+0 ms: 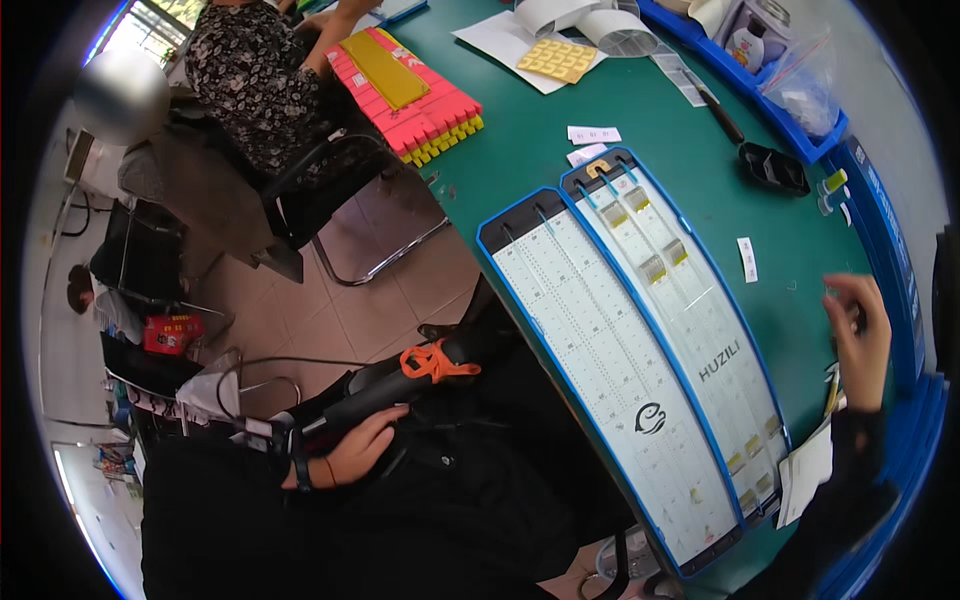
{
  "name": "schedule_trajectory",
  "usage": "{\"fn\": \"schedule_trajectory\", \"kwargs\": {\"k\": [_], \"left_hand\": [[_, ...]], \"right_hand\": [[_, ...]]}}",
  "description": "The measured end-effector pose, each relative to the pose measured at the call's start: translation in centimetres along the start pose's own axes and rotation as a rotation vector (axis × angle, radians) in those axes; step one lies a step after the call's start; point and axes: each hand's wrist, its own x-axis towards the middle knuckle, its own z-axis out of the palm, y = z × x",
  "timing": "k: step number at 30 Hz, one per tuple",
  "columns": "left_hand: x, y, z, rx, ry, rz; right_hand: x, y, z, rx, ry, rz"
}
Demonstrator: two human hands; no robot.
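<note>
My right hand (862,345) is raised over the right edge of the green table, thumb and forefinger curled close together. Whatever they may pinch is too small to make out. A white label strip (748,260) lies nearby, left of this hand. My left hand (360,450) lies flat with stretched fingers on dark clothing, holding nothing. Two long blue-rimmed trays stand side by side at the table's front edge. The left tray (610,370) has a white dotted, ruled board; the right tray (715,345) carries small clear-and-yellow pieces (652,268) at both ends.
A pink foam block stack (420,105) with a yellow strip stands far left, beside a seated person (255,85). A yellow pad (558,60) on paper, a black scoop (772,168) and a blue bin (815,140) lie along the back and right. White papers (805,475) sit below my right hand.
</note>
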Motion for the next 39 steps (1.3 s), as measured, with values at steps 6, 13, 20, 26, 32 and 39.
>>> {"fn": "schedule_trajectory", "kwargs": {"k": [6, 13, 20, 26, 32, 39], "left_hand": [[0.7, -5.6, 3.1, -0.153, 0.178, -0.419], [3.4, -6.7, 2.0, -0.271, -0.034, -1.225], [2.8, -7.0, 1.6, -0.237, -0.103, -1.135], [1.7, -12.5, 2.3, -0.143, -0.073, -0.739], [3.3, -7.7, 3.6, -0.111, -0.152, -0.282], [7.7, 13.8, 2.0, 0.363, -0.553, 0.266]], "right_hand": [[-4.9, -1.1, -3.2, 0.021, 0.114, 0.105], [-9.4, -0.6, -5.7, 0.060, 0.219, 0.117], [-7.5, 1.2, -2.0, -0.004, 0.148, 0.066], [-1.6, 2.6, 2.2, -0.199, 0.071, -0.005], [-1.4, 3.7, 5.0, -0.253, 0.003, -0.064], [-2.9, 3.0, 3.6, -0.310, 0.023, -0.025]]}}
